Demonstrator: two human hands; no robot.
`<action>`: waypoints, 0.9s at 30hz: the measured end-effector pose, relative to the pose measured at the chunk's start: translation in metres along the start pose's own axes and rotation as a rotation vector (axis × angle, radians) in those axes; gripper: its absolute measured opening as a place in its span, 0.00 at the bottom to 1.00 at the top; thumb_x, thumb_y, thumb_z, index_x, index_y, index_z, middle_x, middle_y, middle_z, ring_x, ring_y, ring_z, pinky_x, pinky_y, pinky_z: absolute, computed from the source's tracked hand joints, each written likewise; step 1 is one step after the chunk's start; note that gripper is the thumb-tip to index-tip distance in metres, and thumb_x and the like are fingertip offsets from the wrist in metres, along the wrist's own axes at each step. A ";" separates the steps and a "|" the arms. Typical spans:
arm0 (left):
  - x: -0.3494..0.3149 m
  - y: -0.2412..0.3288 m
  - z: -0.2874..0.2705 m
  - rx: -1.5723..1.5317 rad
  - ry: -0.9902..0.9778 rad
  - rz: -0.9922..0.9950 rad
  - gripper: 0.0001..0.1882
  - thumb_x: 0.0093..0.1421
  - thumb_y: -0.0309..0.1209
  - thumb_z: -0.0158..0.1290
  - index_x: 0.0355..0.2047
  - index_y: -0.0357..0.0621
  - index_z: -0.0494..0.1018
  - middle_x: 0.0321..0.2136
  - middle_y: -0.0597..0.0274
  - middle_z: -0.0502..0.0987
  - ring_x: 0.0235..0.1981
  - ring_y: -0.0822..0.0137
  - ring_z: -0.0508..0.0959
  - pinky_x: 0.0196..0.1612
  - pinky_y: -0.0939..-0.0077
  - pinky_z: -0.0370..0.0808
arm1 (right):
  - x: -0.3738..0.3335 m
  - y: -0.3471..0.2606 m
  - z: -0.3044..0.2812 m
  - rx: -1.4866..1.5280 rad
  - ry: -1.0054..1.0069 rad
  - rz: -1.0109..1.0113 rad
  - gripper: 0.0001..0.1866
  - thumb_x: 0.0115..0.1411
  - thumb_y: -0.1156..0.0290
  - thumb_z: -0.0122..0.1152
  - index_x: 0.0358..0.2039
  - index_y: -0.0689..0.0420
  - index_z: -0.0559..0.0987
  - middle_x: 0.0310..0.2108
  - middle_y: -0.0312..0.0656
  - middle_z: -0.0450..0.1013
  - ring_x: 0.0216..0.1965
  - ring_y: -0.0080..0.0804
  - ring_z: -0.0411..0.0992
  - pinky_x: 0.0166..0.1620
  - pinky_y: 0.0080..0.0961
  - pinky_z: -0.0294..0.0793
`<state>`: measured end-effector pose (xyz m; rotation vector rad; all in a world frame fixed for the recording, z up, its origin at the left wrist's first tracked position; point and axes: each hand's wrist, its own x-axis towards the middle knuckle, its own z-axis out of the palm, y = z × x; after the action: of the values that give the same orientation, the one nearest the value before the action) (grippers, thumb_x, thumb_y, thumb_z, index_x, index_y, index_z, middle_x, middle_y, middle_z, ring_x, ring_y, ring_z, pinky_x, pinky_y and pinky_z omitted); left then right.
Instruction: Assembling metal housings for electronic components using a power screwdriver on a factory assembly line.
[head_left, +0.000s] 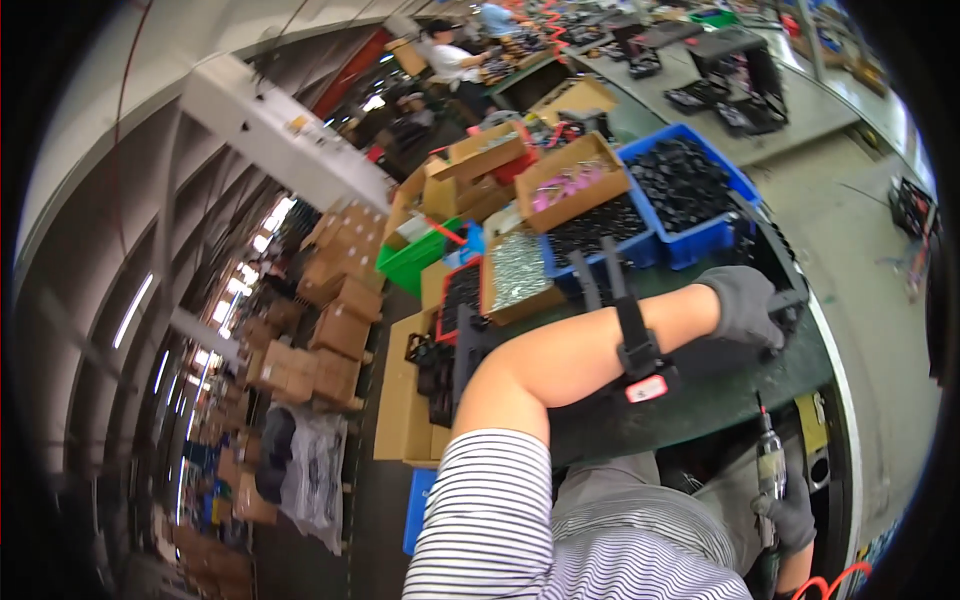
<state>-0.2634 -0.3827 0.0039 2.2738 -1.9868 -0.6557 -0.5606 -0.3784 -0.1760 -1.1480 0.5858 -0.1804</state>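
My left hand (745,305), in a grey glove, reaches across the green workbench (700,400) to its right edge. Its fingers curl over the end of a black plastic part (792,303), whose full shape my forearm hides. Lower right, beside my lap, my right hand (791,512), gloved too, is wrapped round a power screwdriver (771,462). The bit of that tool points up and stands apart from the black part. Black upright bars (618,285) rise beyond my left forearm.
Past my forearm stand a blue bin (748,185) of black parts, a cardboard box (610,183) with pink pieces, a box of silvery screws (520,268) and a green bin (405,268). A red coiled hose (835,582) lies lower right. Two people work farther off.
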 end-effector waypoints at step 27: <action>-0.115 -0.059 0.177 -2.079 -0.019 -0.513 0.12 0.62 0.30 0.40 0.45 0.43 0.67 0.22 0.68 0.69 0.16 0.81 0.64 0.12 0.89 0.60 | -0.007 -0.018 0.037 0.042 0.195 0.053 0.44 0.31 0.62 0.67 0.52 0.65 0.64 0.21 0.34 0.65 0.15 0.21 0.64 0.16 0.15 0.66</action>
<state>-0.2784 -0.2211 -0.1430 1.0807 0.0634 -1.5378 -0.5439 -0.3530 -0.1469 -1.0795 0.7810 -0.2600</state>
